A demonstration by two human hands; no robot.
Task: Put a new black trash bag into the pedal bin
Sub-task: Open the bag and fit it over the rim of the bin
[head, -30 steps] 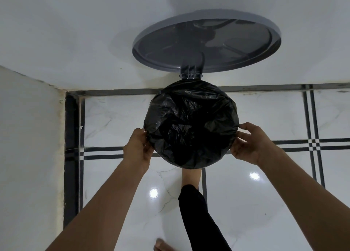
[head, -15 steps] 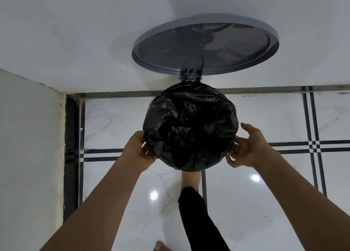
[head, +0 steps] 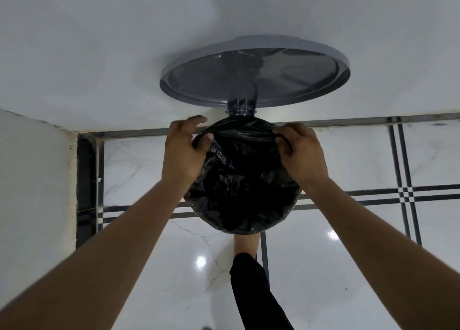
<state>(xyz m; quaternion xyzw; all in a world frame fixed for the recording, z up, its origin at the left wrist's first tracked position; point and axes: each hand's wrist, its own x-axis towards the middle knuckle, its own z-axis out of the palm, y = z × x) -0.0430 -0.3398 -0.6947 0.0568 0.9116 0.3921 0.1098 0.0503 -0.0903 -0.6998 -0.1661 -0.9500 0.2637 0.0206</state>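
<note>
The black trash bag (head: 242,188) lines the round pedal bin and folds over its whole rim, so the bin's body is hidden beneath it. The grey lid (head: 254,71) stands raised against the white wall behind. My left hand (head: 183,153) pinches the bag's edge at the far left of the rim, thumb tucked under the plastic. My right hand (head: 300,150) grips the bag's edge at the far right of the rim. A foot below a black trouser leg (head: 251,285) sits under the bin's near side, where the pedal is hidden.
The bin stands in a corner: a white wall (head: 99,43) behind it and another white wall (head: 34,180) to the left. Glossy white floor tiles (head: 361,267) with dark stripes spread to the right and toward me.
Both hands have moved from the near sides of the rim up to its far side by the hinge, and now pinch the bag's edge there. The camera has leaned closer.
</note>
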